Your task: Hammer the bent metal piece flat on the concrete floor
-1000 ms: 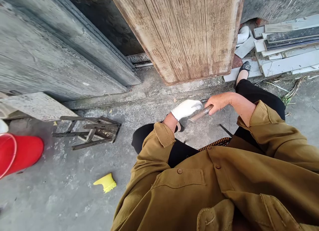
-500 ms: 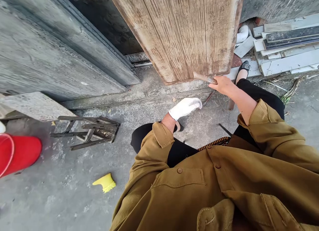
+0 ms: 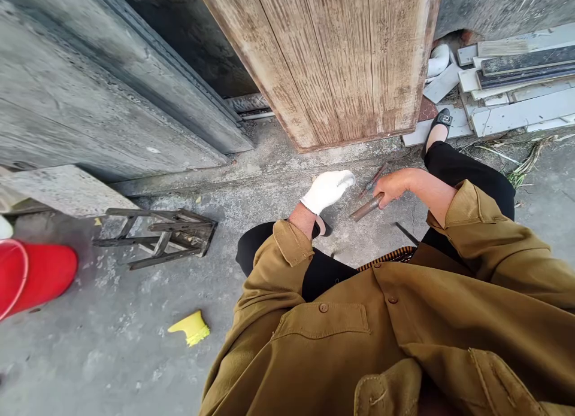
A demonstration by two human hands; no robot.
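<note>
Over the cracked grey concrete ground [image 3: 278,188], my bare right hand [image 3: 392,187] was wrapped around a short rusty ribbed metal bar [image 3: 366,208], its free end slanting down toward my knee. My left hand [image 3: 327,190], in a white cotton glove, was curled shut just beside it; what it pinched I could not tell, though a thin rusty rod [image 3: 372,180] lay between the two hands. Bare concrete opened leftward as far as a toppled grey wooden stool [image 3: 162,236]. Ahead, the weathered brown plank door [image 3: 332,63] ended just above the ground, and pale stacked tile strips [image 3: 516,87] crowded the right edge.
</note>
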